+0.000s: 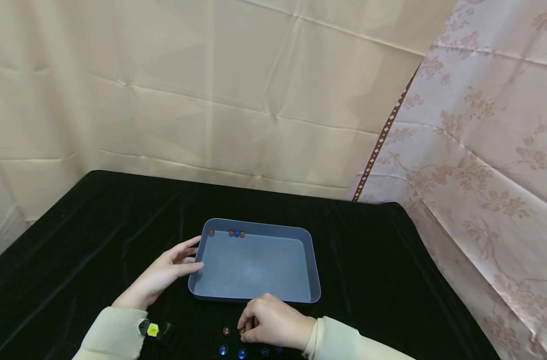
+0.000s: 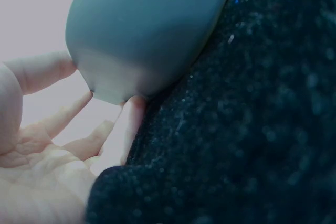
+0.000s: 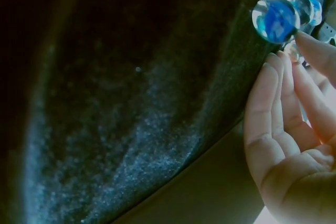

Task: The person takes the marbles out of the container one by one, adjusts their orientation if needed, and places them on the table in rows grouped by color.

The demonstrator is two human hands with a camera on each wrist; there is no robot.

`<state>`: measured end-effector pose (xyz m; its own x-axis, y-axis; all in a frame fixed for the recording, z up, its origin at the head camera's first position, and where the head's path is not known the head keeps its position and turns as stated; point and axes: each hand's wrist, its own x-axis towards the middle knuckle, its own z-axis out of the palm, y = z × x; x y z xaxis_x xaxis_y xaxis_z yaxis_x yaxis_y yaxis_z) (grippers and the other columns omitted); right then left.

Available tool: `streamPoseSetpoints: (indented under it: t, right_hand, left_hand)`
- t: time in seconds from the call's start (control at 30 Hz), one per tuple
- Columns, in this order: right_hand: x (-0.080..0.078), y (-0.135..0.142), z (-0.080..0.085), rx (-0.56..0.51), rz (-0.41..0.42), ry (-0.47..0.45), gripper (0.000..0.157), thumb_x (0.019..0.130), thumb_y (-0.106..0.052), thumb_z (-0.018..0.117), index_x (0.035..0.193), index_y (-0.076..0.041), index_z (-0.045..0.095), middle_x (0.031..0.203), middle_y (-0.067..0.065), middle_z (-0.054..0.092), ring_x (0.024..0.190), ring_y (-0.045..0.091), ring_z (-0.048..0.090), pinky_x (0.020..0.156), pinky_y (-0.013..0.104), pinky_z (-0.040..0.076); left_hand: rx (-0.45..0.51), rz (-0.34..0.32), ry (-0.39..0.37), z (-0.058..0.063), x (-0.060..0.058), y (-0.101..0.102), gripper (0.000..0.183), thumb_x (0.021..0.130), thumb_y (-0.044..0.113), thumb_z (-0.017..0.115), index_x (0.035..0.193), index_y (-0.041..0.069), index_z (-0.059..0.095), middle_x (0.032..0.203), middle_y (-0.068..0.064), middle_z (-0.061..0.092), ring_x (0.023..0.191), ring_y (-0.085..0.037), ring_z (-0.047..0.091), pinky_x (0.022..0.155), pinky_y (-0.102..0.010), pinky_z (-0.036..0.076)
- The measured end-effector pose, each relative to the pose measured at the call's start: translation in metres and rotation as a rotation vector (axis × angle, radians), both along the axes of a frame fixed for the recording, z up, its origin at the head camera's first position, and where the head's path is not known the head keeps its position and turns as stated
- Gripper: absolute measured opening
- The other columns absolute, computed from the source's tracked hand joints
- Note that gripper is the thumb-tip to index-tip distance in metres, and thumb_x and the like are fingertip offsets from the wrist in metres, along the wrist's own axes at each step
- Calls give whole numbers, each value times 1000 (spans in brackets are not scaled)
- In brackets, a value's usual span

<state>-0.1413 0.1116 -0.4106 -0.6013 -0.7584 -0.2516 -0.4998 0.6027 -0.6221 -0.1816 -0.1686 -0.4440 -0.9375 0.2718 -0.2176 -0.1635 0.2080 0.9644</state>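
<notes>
A shallow blue-grey tray (image 1: 259, 262) lies on the black cloth. My left hand (image 1: 165, 272) grips its left side, thumb over the rim and the other fingers against the outer wall, as the left wrist view (image 2: 47, 150) of the hand also shows. Just in front of the tray, my right hand (image 1: 275, 320) pinches a reddish glass marble (image 1: 242, 331) between thumb and fingertips, low over the cloth. Beside it lies another reddish marble (image 1: 226, 331). Several blue marbles (image 1: 223, 349) form a row nearer to me, one of them a clear-and-blue marble (image 3: 275, 19) close to the right fingertips.
Along the tray's far wall sit a reddish marble (image 1: 211, 233) in the corner and a blue marble (image 1: 236, 233) between two reddish ones. Black velvety cloth (image 1: 381, 280) covers the table. A cream curtain (image 1: 187, 100) hangs behind, a flowered curtain (image 1: 489, 150) at right.
</notes>
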Motion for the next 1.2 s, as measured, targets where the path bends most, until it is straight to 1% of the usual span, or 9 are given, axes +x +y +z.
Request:
streamPoseSetpoints:
  t: [0.23, 0.53, 0.7, 0.87, 1.1, 1.2]
  right_hand:
    - [0, 0, -1, 18, 16, 22, 8, 89, -14, 73, 96, -13, 77, 80, -15, 65, 67, -10, 53, 62, 11, 49]
    - [-1, 2, 0, 14, -1, -29, 14, 90, -14, 71, 103, -11, 76, 79, -16, 64, 66, -9, 54, 62, 12, 50]
    - [-1, 3, 4, 8, 8, 4, 14, 89, -12, 71, 102, -10, 77, 79, -15, 66, 67, -9, 54, 62, 11, 50]
    - [-1, 5, 8, -29, 5, 25, 14, 88, -11, 70, 101, -9, 77, 80, -13, 69, 67, -11, 54, 61, 11, 49]
    - [-3, 6, 20, -101, -28, -27, 15, 90, -8, 69, 103, -6, 76, 82, -8, 72, 65, -9, 56, 63, 11, 51]
    - [-4, 6, 25, -122, -41, -12, 15, 89, -9, 70, 102, -5, 76, 82, -7, 72, 64, -9, 56, 62, 11, 51]
  left_hand:
    - [7, -2, -2, -1, -1, -1, 73, 97, 26, 62, 158, 13, 23, 152, -27, 36, 127, -34, 55, 106, -57, 43]
    - [-4, 2, 3, -1, -1, 0, 74, 97, 26, 62, 158, 14, 23, 152, -27, 36, 129, -36, 53, 107, -58, 43]
    - [-6, 4, -6, 0, -1, 0, 73, 97, 25, 61, 158, 14, 23, 153, -27, 35, 129, -36, 53, 107, -58, 43]
    - [-3, 1, -10, 0, -1, 0, 73, 98, 25, 61, 158, 14, 23, 153, -28, 35, 130, -37, 52, 106, -58, 43]
    - [-6, -1, -5, 0, -1, 0, 73, 98, 25, 61, 158, 14, 22, 153, -28, 35, 128, -35, 54, 105, -57, 45]
    - [-2, -2, -4, 0, -1, 0, 73, 98, 25, 61, 158, 14, 22, 152, -28, 35, 128, -36, 54, 106, -56, 45]
